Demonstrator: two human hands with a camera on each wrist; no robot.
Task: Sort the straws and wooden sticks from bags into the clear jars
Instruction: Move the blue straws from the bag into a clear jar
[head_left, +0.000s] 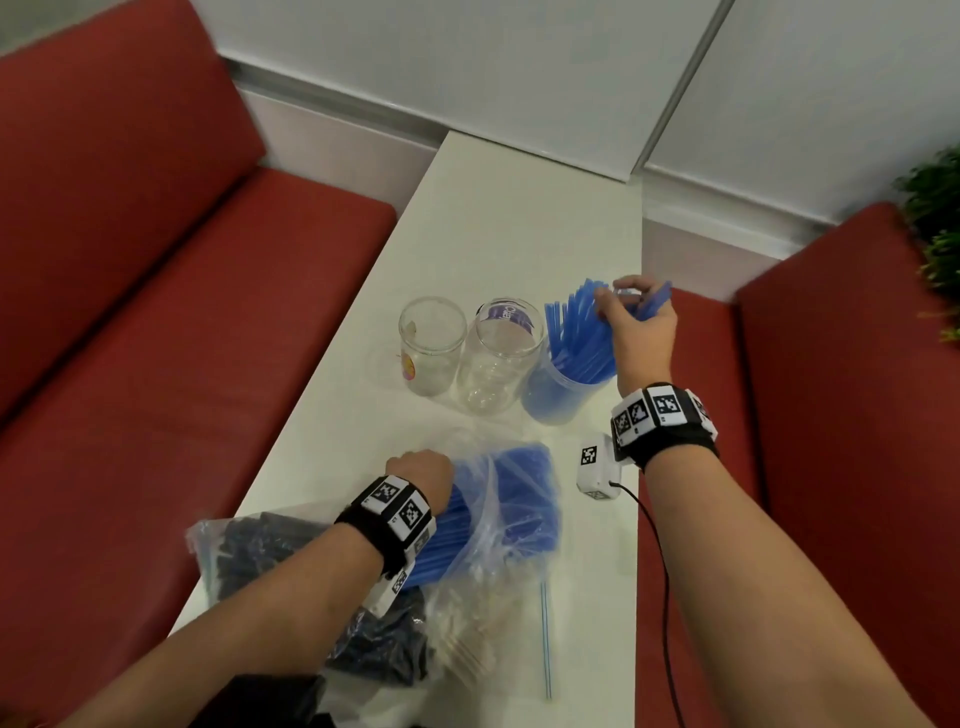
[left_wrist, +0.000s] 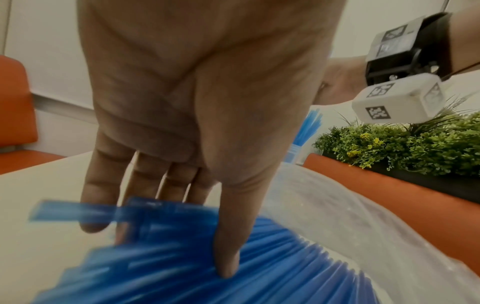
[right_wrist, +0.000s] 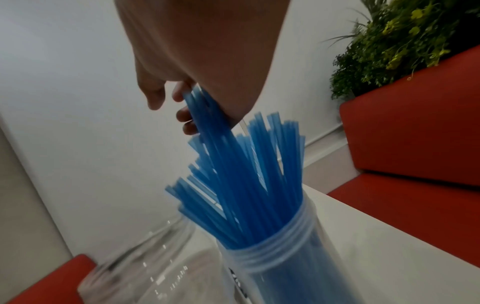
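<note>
Three jars stand in a row on the white table (head_left: 509, 228): two empty clear jars (head_left: 431, 343) (head_left: 501, 356) and a right jar (head_left: 563, 384) full of upright blue straws (right_wrist: 249, 185). My right hand (head_left: 636, 314) (right_wrist: 205, 111) grips a small bunch of blue straws by their tops above that jar, their lower ends inside it. My left hand (head_left: 421, 470) (left_wrist: 166, 242) reaches into a clear bag of blue straws (head_left: 511, 499), thumb and fingers pinching a bundle (left_wrist: 182, 257). A bag of black straws (head_left: 260, 551) and a bag of wooden sticks (head_left: 467, 639) lie nearer me.
Red bench seats (head_left: 182, 322) (head_left: 831, 415) flank the narrow table. A green plant (head_left: 935, 218) sits behind the right seat. A white tagged box (head_left: 597, 470) with a black cable hangs by my right wrist. A bag's blue zip strip (head_left: 545, 639) lies near the front edge.
</note>
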